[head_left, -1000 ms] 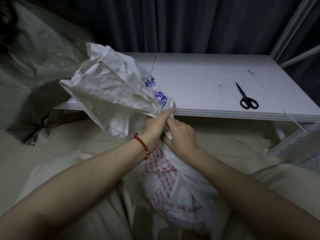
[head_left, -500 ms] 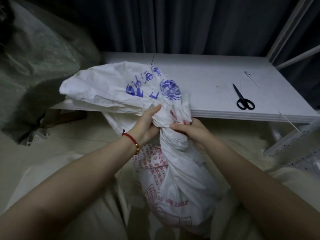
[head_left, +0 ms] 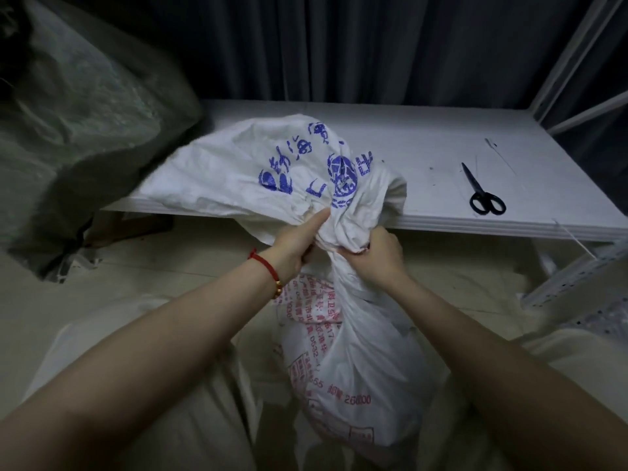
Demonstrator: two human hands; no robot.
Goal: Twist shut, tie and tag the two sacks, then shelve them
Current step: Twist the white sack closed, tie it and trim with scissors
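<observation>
Sack (head_left: 356,351) of white woven plastic stands at the lower centre of the frame between the person's pale-trousered legs, with red print on its full body and blue print on its loose top. Its neck is gathered into a twisted bunch at mid-frame, just below the front edge of the white shelf board (head_left: 424,154). Above the bunch, the slack top flops up and over that edge and lies on the board toward the left.

The left hand (head_left: 292,248) grips the neck from the left. Its fingers are curled round the fabric and its thumb is stretched along the cloth toward the upper right. A red cord bracelet (head_left: 268,266) with a gold bead circles that wrist. The right hand (head_left: 377,256) clamps the bunch from the right, fingers curled into the folds, knuckles up. The two hands are close together on the same neck.

Black scissors (head_left: 484,195) lie flat on the board at the right of the frame, blades together and pointing to the upper left, well apart from the sack. A bulky grey-green bag (head_left: 78,113) fills the upper left. A dark curtain (head_left: 339,45) hangs behind the board, and white metal frame bars (head_left: 574,66) rise at the upper right.
</observation>
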